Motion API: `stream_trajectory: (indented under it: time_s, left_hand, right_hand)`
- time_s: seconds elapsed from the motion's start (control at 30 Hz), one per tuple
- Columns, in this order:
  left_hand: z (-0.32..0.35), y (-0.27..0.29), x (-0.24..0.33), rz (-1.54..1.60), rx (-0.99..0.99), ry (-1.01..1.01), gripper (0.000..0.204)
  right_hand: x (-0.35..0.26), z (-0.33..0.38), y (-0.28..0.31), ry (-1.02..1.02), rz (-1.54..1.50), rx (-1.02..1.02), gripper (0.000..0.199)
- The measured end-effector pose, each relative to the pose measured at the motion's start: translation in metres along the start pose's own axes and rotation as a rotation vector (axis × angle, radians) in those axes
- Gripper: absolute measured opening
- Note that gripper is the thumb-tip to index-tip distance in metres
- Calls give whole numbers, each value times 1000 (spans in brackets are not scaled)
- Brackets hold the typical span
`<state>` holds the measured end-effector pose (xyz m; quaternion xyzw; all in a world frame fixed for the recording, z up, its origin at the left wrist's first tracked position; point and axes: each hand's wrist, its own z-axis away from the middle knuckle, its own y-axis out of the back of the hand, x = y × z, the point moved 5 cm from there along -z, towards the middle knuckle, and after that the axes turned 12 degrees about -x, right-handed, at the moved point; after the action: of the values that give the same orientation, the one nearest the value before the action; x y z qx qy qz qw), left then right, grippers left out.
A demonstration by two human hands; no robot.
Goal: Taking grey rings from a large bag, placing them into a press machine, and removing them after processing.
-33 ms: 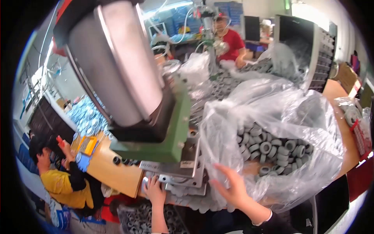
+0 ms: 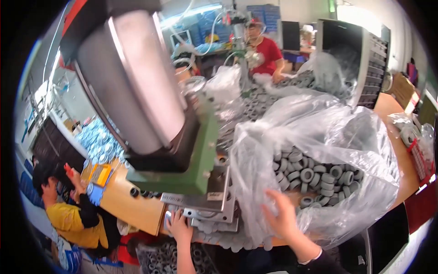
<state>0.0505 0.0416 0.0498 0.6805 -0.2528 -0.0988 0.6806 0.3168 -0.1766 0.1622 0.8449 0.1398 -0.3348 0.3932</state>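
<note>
My left hand [image 2: 180,227] rests by the front left of the press's metal fixture [image 2: 212,213], fingers stretched out and apart. Its fingertips are at a small silvery piece [image 2: 168,220], which they partly cover. My right hand [image 2: 282,214] is open over the near left side of a clear plastic bag [image 2: 248,150], thumb and fingers apart, nothing visible between them. Inside the bag lie many short grey rings [image 2: 306,175]. Above the fixture stands a press with a big grey cylinder [image 2: 137,86] and a green head [image 2: 194,178]. Flat grey discs [image 2: 235,244] line the table's near edge.
More grey parts [image 2: 258,102] are piled beyond the bag. Below the table edge is a bag of dark rings [image 2: 159,260]. A few black rings [image 2: 134,192] sit on the table at left. One co-worker in yellow [image 2: 75,221] is at left, another in red [image 2: 269,55] at the back.
My right hand has moved a little right, closer to the rings in the bag. My left hand has stayed at the fixture. The whole view has shifted slightly.
</note>
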Motion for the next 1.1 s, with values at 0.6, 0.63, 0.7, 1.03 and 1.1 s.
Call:
stream_trajectory:
  time_s: [0.6,0.63,0.7,1.03,1.1]
  left_hand:
    - [13,73,92,608,483,-466,53]
    - [8,81,104,677,394,-484,55]
    - [-7,85,128,760,296,-494,57]
    - [-16,86,134,1003,454,-208,30]
    - [-11,85,131,849,539,-264,36]
  right_hand:
    - [163,60,31,-390,726,-423,27]
    - [157,61,37,-382,726,-432,27]
    - [136,58,55,-229,902,-480,22]
    - [117,31,37,-268,353,-471,25]
    - [103,35,31,-245,364,-488,29]
